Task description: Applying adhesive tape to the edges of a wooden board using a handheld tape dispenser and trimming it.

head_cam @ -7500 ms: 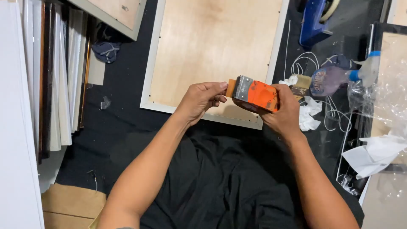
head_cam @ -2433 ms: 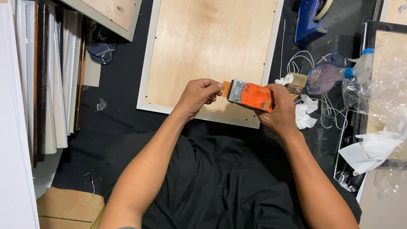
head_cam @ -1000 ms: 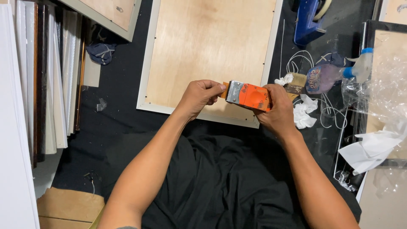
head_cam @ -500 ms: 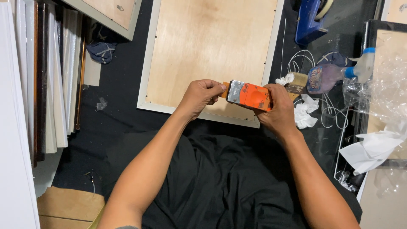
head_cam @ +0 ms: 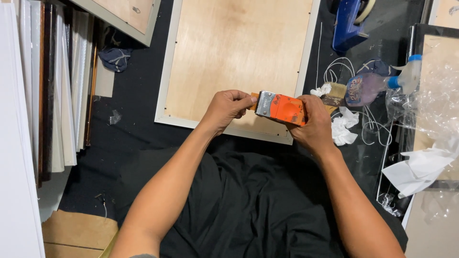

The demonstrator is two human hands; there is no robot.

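While both hands work above it, the black-covered work surface [head_cam: 138, 119] carries everything else in view. Largest on it is the white-framed plywood panel [head_cam: 234, 52], lying flat with its backing side up. A stack of frames and boards [head_cam: 48, 91] stands on edge along the left side. Crumpled clear plastic film [head_cam: 437, 95] lies at the right edge, with a blue tape dispenser [head_cam: 349, 21] near the top and a spray bottle [head_cam: 377, 86] on its side between them.

The right hand [head_cam: 313, 126] is closed around the orange tape cutter [head_cam: 282, 107], held above the near edge of the panel, with its metal toothed end pointing left. The left hand [head_cam: 225, 109] meets that end: thumb and forefinger are pinched narrowly on the brown tape end [head_cam: 254, 99] protruding past the teeth, the other fingers curled. White crumpled paper [head_cam: 343, 129] lies just beside the right hand.
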